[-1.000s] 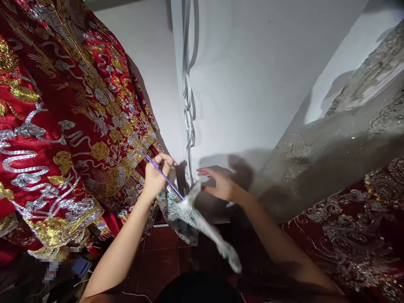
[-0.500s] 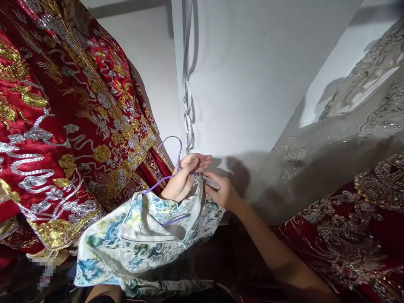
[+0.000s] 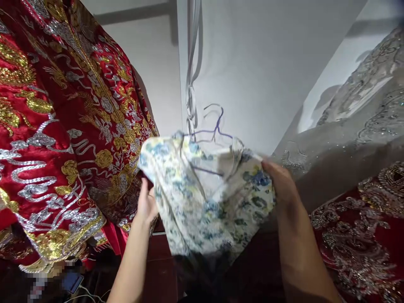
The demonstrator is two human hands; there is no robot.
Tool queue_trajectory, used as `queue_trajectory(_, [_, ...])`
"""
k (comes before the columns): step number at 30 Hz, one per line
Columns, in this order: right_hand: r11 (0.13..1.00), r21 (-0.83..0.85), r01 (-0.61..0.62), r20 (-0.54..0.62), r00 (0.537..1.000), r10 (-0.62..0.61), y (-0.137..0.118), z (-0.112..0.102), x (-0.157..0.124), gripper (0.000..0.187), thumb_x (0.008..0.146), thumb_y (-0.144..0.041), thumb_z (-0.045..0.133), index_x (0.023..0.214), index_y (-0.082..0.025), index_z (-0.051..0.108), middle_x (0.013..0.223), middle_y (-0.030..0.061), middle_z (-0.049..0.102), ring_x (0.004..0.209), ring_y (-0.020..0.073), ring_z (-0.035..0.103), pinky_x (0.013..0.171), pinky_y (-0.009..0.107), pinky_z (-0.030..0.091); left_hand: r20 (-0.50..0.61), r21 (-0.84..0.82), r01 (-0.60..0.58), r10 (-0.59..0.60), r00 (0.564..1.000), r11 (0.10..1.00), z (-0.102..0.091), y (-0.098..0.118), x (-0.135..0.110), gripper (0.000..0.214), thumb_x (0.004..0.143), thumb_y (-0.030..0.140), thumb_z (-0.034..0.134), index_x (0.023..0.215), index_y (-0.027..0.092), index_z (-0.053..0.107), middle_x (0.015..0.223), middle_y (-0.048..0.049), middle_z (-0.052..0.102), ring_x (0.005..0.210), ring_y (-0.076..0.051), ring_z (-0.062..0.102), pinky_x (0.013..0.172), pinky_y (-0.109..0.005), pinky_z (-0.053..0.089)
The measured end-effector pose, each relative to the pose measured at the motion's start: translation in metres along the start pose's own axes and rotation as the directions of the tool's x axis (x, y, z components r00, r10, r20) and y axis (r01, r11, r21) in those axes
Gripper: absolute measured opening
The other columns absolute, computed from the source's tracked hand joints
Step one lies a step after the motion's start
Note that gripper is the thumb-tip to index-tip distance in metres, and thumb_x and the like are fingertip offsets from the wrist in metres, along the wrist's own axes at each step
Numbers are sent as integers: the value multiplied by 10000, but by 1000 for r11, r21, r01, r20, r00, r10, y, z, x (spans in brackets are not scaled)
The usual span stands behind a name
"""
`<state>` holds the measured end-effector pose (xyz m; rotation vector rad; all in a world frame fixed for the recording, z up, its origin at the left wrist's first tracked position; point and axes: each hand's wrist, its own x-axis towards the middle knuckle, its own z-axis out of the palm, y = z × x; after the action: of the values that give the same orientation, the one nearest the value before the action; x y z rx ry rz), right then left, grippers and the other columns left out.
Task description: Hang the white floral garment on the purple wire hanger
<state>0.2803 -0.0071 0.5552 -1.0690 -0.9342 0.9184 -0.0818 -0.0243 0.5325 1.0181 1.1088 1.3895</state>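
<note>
A white V-neck garment with a blue, green and yellow floral print hangs spread out on a thin purple hanger. The hanger's hook sticks up above the neckline, and its lower bar shows inside the neck opening. At the left shoulder edge, my left hand is closed on the cloth, some fingers hidden behind it. My right hand grips the right shoulder edge, blurred by motion and with its fingertips partly hidden. The garment's lower part is dark and smeared.
A red gown with gold and silver embroidery hangs on the left. A white looped strip runs down the wall. Beaded pale fabric and a dark red beaded garment are on the right. A phone with a cable lies lower left.
My left hand has come out from the neck opening to the left shoulder; my right hand has moved right to the other shoulder. The garment is now upright and spread, the hanger seated inside its shoulders.
</note>
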Motion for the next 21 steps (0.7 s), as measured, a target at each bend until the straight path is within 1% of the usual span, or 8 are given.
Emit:
queue_trajectory(3, [998,33,54,74,996,-57,-14,29,12,291,735,-469,776,855,-207,739,721,23,724,590,185,655,513,270,515,-87,-226,3,-23,996,974,-17,-19,0,610,861,678,520,1116,156,707,1110,-144,739,1248,-311,596,1113,-484,420])
queue_trajectory(6, [998,65,-22,162,987,12,-9,53,9,290,693,-455,807,816,-202,736,707,10,723,588,186,655,539,277,530,-155,-162,54,-80,985,985,-20,-39,-5,534,728,430,810,1180,182,668,1234,-127,699,1305,-317,550,1177,-500,330])
queue_trajectory(9, [995,20,-97,216,972,90,10,47,1,318,679,-477,813,816,-199,742,705,25,719,582,204,658,545,306,537,-145,-95,86,-100,984,992,-17,-61,-18,531,715,333,831,1185,162,652,1236,-128,699,1291,-314,566,1157,-483,363])
queue_trajectory(12, [997,-52,-56,133,989,62,33,25,-5,344,703,-505,791,837,-193,732,765,51,720,679,229,677,593,318,537,-177,-110,96,-114,978,989,-16,-84,-31,541,741,336,810,1227,179,629,1280,-114,680,1316,-291,548,1169,-444,356])
queue_trajectory(14, [991,-102,89,-72,993,-97,50,15,-13,355,766,-520,735,905,-194,708,870,64,713,816,237,675,686,320,537,-184,-148,156,-182,966,977,-16,-97,-37,541,762,355,794,1246,186,620,1315,-118,659,1333,-290,532,1182,-444,342])
queue_trajectory(18, [882,-320,345,-556,686,-470,89,28,-50,346,860,-455,661,1083,-203,586,1065,89,625,964,221,604,833,333,497,-184,-193,260,-296,937,946,-11,-108,-37,585,782,388,779,1303,211,580,1366,-117,625,1361,-280,506,1187,-436,347])
queue_trajectory(19, [882,-339,327,-537,703,-467,99,38,-62,311,870,-444,655,1047,-203,573,1006,77,611,913,212,592,805,328,490,-177,-188,278,-311,934,942,-9,-109,-36,603,779,395,783,1314,215,572,1369,-118,622,1365,-280,501,1186,-433,349])
queue_trajectory(21, [925,-316,212,-186,942,-279,117,60,-85,265,930,-474,560,895,-212,572,799,34,581,737,190,564,678,307,464,-167,-163,314,-340,926,935,-4,-108,-35,634,767,416,791,1326,219,564,1366,-124,622,1369,-289,495,1184,-439,351])
